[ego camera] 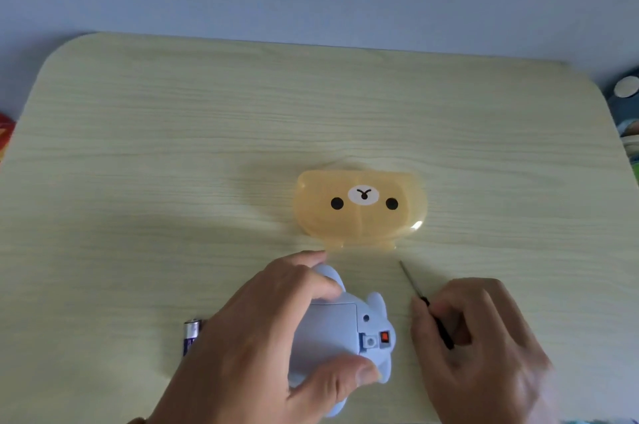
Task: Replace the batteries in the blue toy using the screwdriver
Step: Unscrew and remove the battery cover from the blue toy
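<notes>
"What's lying at the far left?"

"An AA battery (pixel 191 337) is resting on the table (pixel 173 146), partly tucked behind the left hand (pixel 262 330). That hand is clamping the blue toy (pixel 332 330), with the fingers curling over its far edge and the thumb pressing its near one. The toy's underside is facing up."

"And the screw?"

"The screw (pixel 370 341) is sitting at the toy's right end, beside the orange switch (pixel 384 337). The bear-faced case (pixel 359 209) is lying farther back, apart from everything."

"Where's the tool?"

"The screwdriver (pixel 425 302) is lying just right of the toy, in the right hand (pixel 484 337), whose fingers are wrapping round the black handle. Its shaft is pointing away and slightly left, toward the case and not at the screw. I'm guessing the tip is needing to swing left and down, since the screw is lying left of it and nearer the person."
</notes>
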The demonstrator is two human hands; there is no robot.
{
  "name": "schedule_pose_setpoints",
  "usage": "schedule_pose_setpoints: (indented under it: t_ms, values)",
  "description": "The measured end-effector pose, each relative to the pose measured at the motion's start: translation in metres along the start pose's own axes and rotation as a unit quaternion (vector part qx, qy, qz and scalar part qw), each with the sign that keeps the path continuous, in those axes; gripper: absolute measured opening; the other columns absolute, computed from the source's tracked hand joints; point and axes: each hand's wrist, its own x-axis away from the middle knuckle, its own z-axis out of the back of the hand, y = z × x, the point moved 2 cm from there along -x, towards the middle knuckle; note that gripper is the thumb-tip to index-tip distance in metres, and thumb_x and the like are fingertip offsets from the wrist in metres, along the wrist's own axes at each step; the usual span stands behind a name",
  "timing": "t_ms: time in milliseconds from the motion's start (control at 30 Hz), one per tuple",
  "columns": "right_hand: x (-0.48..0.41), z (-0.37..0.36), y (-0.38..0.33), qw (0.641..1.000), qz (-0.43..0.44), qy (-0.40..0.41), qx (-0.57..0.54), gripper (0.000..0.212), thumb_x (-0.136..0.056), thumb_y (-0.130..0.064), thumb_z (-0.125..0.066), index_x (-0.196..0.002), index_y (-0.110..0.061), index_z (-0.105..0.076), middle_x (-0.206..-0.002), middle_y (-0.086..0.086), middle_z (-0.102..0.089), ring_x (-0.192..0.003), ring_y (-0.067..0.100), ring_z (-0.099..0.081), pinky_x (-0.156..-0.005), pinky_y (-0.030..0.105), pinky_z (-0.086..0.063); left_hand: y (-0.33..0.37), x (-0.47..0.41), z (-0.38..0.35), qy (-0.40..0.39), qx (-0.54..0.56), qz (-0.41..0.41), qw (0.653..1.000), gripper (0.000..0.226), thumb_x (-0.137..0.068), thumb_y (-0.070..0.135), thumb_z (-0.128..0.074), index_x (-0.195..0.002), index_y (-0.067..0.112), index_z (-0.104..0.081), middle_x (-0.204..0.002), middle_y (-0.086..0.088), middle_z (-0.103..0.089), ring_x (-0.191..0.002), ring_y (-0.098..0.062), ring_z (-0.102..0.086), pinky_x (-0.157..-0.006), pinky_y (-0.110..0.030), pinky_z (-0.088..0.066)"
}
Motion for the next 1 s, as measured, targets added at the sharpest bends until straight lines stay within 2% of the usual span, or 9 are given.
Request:
schedule_pose_setpoints:
  t_ms: [67,133,267,367,467,600,733,933,1000]
  values:
    - [0.002,-0.001,0.002,1.0,-0.003,0.007,0.007,0.019,-0.081,-0.026,-0.07,-0.067,-0.015,-0.064,-0.081,-0.003,-0.063,-0.058,0.017,-0.058,-0.054,0.028,-0.042,0.009,0.021,-0.001,0.044,-0.067,-0.112,0.99,0.048,-0.097,0.016,-0.058,-0.142,0.023,-0.044,-0.15,0.004,-0.044,-0.135,-0.016,-0.045,-0.099,-0.02,-0.036]
    - [0.001,-0.001,0.002,1.0,0.003,0.013,0.006,0.015,-0.079,-0.027,-0.071,-0.072,-0.016,-0.067,-0.086,-0.002,-0.064,-0.062,0.016,-0.057,-0.055,0.028,-0.042,0.026,0.043,-0.003,0.116,-0.131,-0.229,0.958,0.043,-0.085,0.051,-0.066,-0.124,0.036,-0.057,-0.139,0.024,-0.052,-0.124,0.003,-0.055,-0.082,-0.01,-0.048]
    - [0.003,0.022,-0.002,0.999,0.036,0.0,-0.027,0.016,-0.074,-0.03,-0.074,-0.082,-0.019,-0.066,-0.094,-0.003,-0.06,-0.071,0.01,-0.053,-0.06,0.021,-0.042,0.008,0.062,-0.006,0.172,-0.145,-0.243,0.943,0.047,-0.062,0.075,-0.065,-0.1,0.047,-0.056,-0.117,0.039,-0.055,-0.102,0.013,-0.06,-0.077,-0.013,-0.049]
    - [0.012,0.039,-0.019,0.985,0.07,-0.096,-0.127,0.05,-0.067,-0.048,-0.075,-0.112,-0.028,-0.064,-0.114,-0.012,-0.058,-0.09,0.005,-0.063,-0.071,0.012,-0.046,0.016,0.067,-0.009,0.212,-0.134,-0.273,0.929,0.053,-0.061,0.081,-0.064,-0.1,0.046,-0.054,-0.113,0.033,-0.057,-0.096,0.006,-0.062,-0.075,-0.02,-0.051]
    - [0.018,0.037,-0.031,0.97,0.088,-0.179,-0.139,0.08,-0.065,-0.066,-0.075,-0.137,-0.038,-0.052,-0.126,-0.024,-0.055,-0.101,-0.002,-0.062,-0.074,0.01,-0.049,0.015,0.074,-0.019,0.227,-0.137,-0.261,0.928,0.05,-0.061,0.07,-0.072,-0.098,0.041,-0.056,-0.11,0.028,-0.06,-0.093,0.001,-0.062,-0.077,-0.03,-0.054]
    - [0.014,0.036,-0.035,0.97,0.052,-0.179,-0.157,0.072,-0.063,-0.056,-0.084,-0.13,-0.043,-0.059,-0.114,-0.031,-0.061,-0.097,-0.004,-0.061,-0.072,0.009,-0.049,0.02,0.082,-0.022,0.236,-0.151,-0.239,0.93,0.046,-0.064,0.059,-0.081,-0.096,0.038,-0.056,-0.107,0.023,-0.061,-0.09,0.0,-0.061,-0.077,-0.03,-0.055]
    - [0.021,0.035,-0.037,0.967,0.066,-0.187,-0.158,0.059,-0.061,-0.041,-0.089,-0.117,-0.043,-0.069,-0.099,-0.024,-0.066,-0.087,-0.002,-0.062,-0.067,0.005,-0.047,0.025,0.088,-0.035,0.248,-0.168,-0.228,0.926,0.045,-0.067,0.061,-0.077,-0.096,0.037,-0.053,-0.092,0.019,-0.057,-0.079,-0.001,-0.058,-0.061,-0.016,-0.048]
    - [0.029,0.036,-0.038,0.974,0.092,-0.14,-0.152,0.052,-0.06,-0.05,-0.066,-0.11,-0.038,-0.071,-0.091,-0.018,-0.066,-0.08,0.006,-0.065,-0.062,0.023,-0.054,0.031,0.093,-0.053,0.291,-0.169,-0.228,0.913,0.037,-0.071,0.047,-0.073,-0.094,0.03,-0.049,-0.089,0.017,-0.052,-0.078,-0.001,-0.054,-0.065,-0.022,-0.053]
    - [0.028,0.035,-0.038,0.975,0.105,-0.137,-0.143,0.049,-0.061,-0.045,-0.072,-0.109,-0.037,-0.072,-0.089,-0.015,-0.067,-0.08,0.008,-0.064,-0.064,0.025,-0.053,0.033,0.091,-0.055,0.299,-0.173,-0.228,0.91,0.035,-0.072,0.045,-0.071,-0.092,0.028,-0.048,-0.087,0.015,-0.051,-0.075,-0.002,-0.053,-0.059,-0.018,-0.046]
